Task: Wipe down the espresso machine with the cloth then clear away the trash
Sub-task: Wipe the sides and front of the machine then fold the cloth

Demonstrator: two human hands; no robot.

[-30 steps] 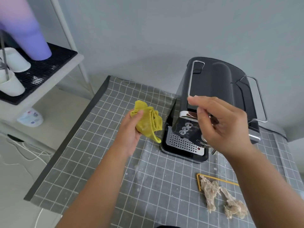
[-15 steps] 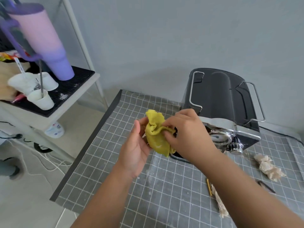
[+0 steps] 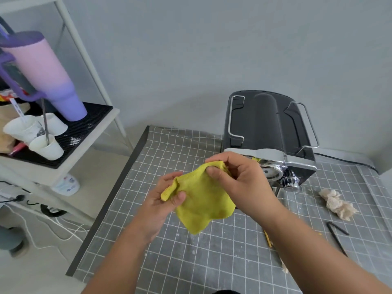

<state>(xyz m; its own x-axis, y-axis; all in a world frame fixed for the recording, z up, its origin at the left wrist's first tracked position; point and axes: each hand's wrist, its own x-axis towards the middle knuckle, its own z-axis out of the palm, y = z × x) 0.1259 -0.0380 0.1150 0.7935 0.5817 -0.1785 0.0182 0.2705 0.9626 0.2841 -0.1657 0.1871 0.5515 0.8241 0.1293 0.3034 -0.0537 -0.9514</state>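
Head camera looks down on both hands holding a yellow-green cloth (image 3: 201, 200) above the table. Left hand (image 3: 163, 200) pinches the cloth's left edge between thumb and curled fingers, a small fold of fabric sticking out past the thumb. Right hand (image 3: 239, 183) grips the upper edge, fingers bent over a bunched ridge and thumb pressed on the near face. Between the two grips the cloth hangs partly spread, soft and nappy like microfibre, its lower edge wavy and drooping toward the table. Just beyond the right hand stands the espresso machine (image 3: 267, 124), a boxy black body with a matte top, thin chrome rails along both sides and a shiny chrome brew head and knob at the front. Right of that hand, well apart from it, lies a crumpled beige paper wad (image 3: 337, 203), and nearer the forearm a bent black stick (image 3: 337, 232). Under the hands a grey tablecloth (image 3: 191, 262) with a white grid carries pale dusty smears. Far left of the left hand, a pink-to-purple tumbler (image 3: 51, 79) and white paper cups (image 3: 45, 145) stand on a ribbed black mat.
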